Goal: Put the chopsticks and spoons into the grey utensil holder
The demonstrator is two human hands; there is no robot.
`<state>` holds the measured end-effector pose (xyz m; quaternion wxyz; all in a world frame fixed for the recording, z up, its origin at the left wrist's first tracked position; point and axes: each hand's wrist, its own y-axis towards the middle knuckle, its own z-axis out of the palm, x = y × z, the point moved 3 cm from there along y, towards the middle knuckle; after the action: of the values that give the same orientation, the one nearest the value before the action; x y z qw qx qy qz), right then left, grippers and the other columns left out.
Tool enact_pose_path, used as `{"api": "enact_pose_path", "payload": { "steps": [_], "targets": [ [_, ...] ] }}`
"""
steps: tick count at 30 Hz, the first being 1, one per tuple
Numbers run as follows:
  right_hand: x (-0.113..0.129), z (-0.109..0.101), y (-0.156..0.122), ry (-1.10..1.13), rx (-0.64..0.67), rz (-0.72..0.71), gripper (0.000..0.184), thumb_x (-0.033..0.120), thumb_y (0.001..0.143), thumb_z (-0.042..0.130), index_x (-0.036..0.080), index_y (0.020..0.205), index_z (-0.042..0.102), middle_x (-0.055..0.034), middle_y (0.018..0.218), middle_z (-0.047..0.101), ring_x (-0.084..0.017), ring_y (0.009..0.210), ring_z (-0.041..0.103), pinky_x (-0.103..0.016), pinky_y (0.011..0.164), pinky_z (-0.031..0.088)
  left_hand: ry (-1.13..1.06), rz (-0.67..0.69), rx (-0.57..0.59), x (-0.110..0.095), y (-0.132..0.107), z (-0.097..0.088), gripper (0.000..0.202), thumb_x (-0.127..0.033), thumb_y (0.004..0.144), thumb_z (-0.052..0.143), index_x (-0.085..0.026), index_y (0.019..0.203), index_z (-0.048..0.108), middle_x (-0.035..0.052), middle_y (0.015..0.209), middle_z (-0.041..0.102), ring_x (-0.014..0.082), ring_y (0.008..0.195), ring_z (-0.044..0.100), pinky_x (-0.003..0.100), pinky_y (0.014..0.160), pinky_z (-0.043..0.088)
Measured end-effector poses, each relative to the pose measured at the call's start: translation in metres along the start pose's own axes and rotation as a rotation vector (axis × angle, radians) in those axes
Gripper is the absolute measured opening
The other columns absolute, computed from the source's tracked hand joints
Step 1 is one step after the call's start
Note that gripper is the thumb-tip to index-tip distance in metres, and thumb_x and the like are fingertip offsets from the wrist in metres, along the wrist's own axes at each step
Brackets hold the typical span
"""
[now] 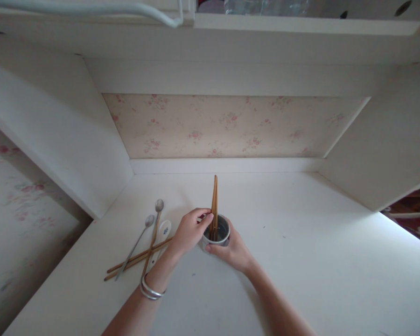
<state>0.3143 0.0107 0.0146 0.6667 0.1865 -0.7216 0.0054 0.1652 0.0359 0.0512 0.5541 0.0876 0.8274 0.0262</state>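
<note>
A pair of wooden chopsticks (214,196) stands nearly upright in a small round cup (215,244) with a pale rim and dark inside. My left hand (192,229) pinches the chopsticks just above the rim. Around the cup's right side and front wraps my right hand (233,247), thumb at the front. Left of my left hand lie a ceramic spoon (165,228) with a blue mark, a metal long-handled spoon (149,221), another spoon (159,205) with a brownish handle, and more wooden chopsticks (136,259), crossing one another. My left forearm partly covers this pile.
The white tabletop (311,261) sits in a cabinet niche between a left side panel (73,126) and a right side panel (378,154). Overhead runs a shelf (231,46) with clear containers (266,6) on it. Floral wallpaper (227,126) lines the back.
</note>
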Motion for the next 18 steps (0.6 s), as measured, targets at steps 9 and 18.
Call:
{"api": "enact_pose_path", "payload": {
  "steps": [9,18],
  "targets": [
    [-0.002,-0.002,-0.001,-0.025,-0.003,0.031,0.076,0.033,0.063,0.084,0.026,0.128,0.046,-0.0071,0.123,0.062,-0.028,0.112,0.058,-0.047,0.098,0.045,0.107,0.107,0.046,-0.024,0.020,-0.007,0.034,-0.046,0.086,0.051,-0.018,0.084,0.071,0.0051,0.090,0.072,0.0188,0.084,0.065,0.027,0.077,0.049],
    [-0.002,-0.001,0.000,-0.038,-0.001,0.023,0.075,0.034,0.063,0.084,0.026,0.128,0.047,-0.0064,0.120,0.062,-0.028,0.109,0.059,-0.046,0.095,0.046,0.058,0.115,0.104,-0.024,0.021,-0.005,0.039,-0.048,0.088,0.047,-0.019,0.077,0.070,0.0031,0.086,0.070,0.0188,0.084,0.063,0.027,0.078,0.047]
  ]
}}
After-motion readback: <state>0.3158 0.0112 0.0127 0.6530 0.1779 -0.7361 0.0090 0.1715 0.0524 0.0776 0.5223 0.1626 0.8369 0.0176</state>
